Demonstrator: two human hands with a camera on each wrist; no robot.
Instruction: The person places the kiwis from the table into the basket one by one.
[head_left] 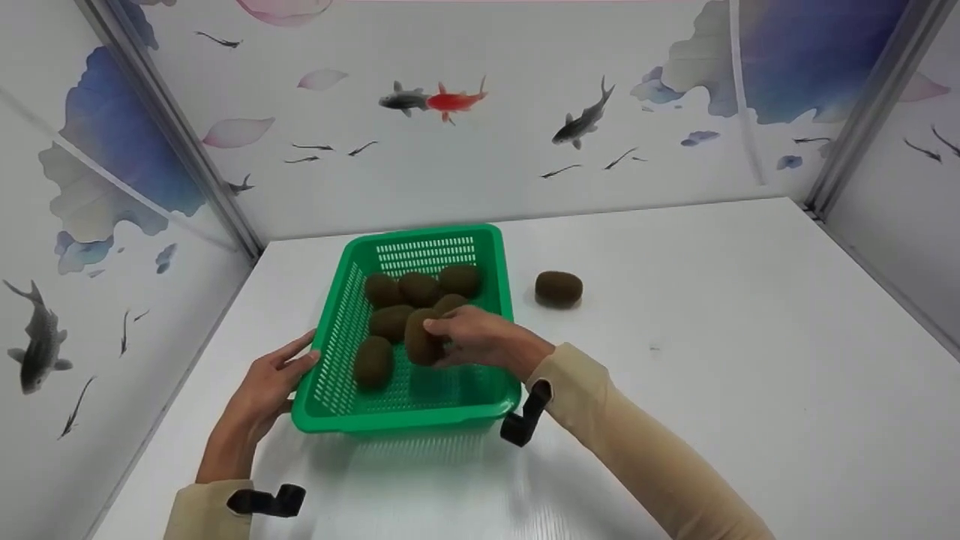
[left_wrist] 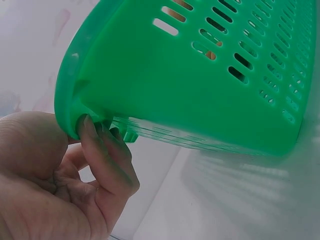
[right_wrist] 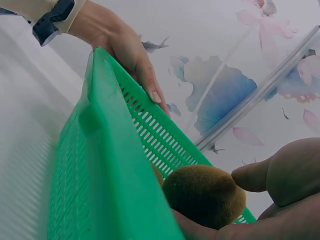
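Note:
A green plastic basket with slotted walls stands on the white table, several brown kiwis inside it. My left hand grips its left rim; in the left wrist view the fingers curl up under the rim's edge. Over the basket, my right hand holds a kiwi between thumb and fingers. The right wrist view shows that kiwi near the rim, the thumb pressing its side. Beneath and around it lie other kiwis, such as one at the lower left, one of them partly hidden by the right hand.
A single kiwi lies on the white table to the right of the basket. Panels printed with fish and lotus leaves enclose the table at the back and both sides. Metal posts stand at the corners.

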